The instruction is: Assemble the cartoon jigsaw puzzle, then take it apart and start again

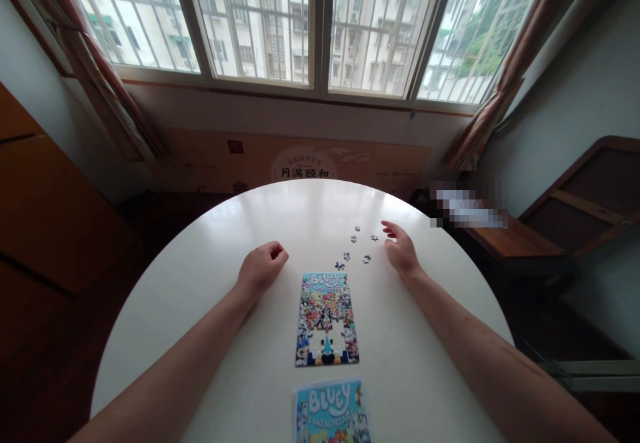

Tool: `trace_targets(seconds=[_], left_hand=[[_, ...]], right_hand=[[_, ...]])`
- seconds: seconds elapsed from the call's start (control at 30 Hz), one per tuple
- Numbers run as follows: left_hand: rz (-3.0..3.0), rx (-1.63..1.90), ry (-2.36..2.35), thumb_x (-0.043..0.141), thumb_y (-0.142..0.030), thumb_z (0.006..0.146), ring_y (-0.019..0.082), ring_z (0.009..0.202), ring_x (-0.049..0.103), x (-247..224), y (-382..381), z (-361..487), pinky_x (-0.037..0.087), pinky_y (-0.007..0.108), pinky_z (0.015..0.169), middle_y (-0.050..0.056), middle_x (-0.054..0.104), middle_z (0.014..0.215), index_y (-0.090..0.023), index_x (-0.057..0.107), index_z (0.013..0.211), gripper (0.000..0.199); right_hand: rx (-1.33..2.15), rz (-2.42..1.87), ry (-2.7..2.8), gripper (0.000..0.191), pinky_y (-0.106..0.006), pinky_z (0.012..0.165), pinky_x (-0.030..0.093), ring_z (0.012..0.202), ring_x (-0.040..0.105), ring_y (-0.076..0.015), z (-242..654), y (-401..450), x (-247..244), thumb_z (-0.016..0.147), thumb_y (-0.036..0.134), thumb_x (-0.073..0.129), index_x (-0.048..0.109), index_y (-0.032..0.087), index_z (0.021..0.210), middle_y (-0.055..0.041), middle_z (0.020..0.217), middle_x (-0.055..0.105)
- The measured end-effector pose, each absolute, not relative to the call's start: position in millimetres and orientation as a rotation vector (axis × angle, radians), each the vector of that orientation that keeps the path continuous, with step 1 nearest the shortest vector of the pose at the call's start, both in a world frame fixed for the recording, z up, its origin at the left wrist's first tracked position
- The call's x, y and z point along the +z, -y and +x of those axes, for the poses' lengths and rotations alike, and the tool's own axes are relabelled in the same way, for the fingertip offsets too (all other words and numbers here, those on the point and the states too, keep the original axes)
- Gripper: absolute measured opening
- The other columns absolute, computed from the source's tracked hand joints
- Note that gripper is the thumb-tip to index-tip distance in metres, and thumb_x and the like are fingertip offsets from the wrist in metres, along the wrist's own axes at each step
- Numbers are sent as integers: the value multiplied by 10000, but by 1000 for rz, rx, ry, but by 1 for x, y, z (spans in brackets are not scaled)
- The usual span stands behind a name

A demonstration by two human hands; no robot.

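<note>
A jigsaw puzzle [327, 303] lies on the white round table [215, 369], with a gap in its lower middle where pale surface shows. Several loose pieces [347, 255] are scattered just beyond its top edge, toward the right. My left hand [263, 268] rests on the table left of the puzzle, its fingers curled into a loose fist; nothing shows in it. To the right of the loose pieces is my right hand [400, 246], fingers apart and holding nothing. Nearer to me lies a Bluey picture sheet [333, 413], cut off by the bottom of the view.
Barred windows [260, 23] with curtains [487, 119] stand beyond the table. Below them is a printed orange panel [200, 156]. A wooden bench [520, 239] sits at the right, with a blurred item on it. An orange-brown cabinet [45, 196] is at the left.
</note>
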State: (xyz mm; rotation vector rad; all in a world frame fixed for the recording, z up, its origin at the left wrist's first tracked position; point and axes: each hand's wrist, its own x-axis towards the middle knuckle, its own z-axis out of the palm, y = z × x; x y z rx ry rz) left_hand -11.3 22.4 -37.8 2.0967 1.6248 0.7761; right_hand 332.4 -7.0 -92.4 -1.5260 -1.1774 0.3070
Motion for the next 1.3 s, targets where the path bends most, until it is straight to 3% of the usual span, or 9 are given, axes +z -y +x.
trace_targets(seconds=[0.3,0.53,0.8,1.03,1.3], left_hand=[[2075,610,-1724,538,-358,730,228,646,609,-30,-39,-6,358,299,553,48,696,689,-221,629,636,189],[2061,596,-1832,521,-378,789,252,722,620,-30,-36,-2,346,307,574,61,710,777,-233,633,700,203],[2175,596,-1746,518,-342,812,226,769,621,-37,-32,-6,370,300,629,41,720,832,-232,648,763,177],[2244,518,-1645,509,-302,847,198,764,624,-33,-29,-9,391,292,660,25,718,832,-224,653,781,177],[2272,487,-1608,522,-294,854,207,772,625,-30,-24,-6,404,307,671,46,719,849,-205,665,793,178]], right_hand=[[305,-1585,1173,618,-428,957,493,972,591,-235,334,4,-98,622,208,442,684,155,1188,-104,1086,666],[291,-1680,1130,565,-406,877,513,930,602,-231,338,-5,-107,657,246,490,703,194,1177,-84,1083,679],[163,-1641,1212,479,-445,959,494,1007,608,-257,331,2,-97,755,305,497,713,160,1157,-122,1169,665],[-6,-1567,1458,345,-460,1066,438,1109,594,-262,319,12,-79,819,268,516,756,192,1054,-94,1136,691],[-81,-1582,1700,295,-471,1074,432,1123,587,-269,312,24,-71,863,251,541,773,226,1046,-71,1129,702]])
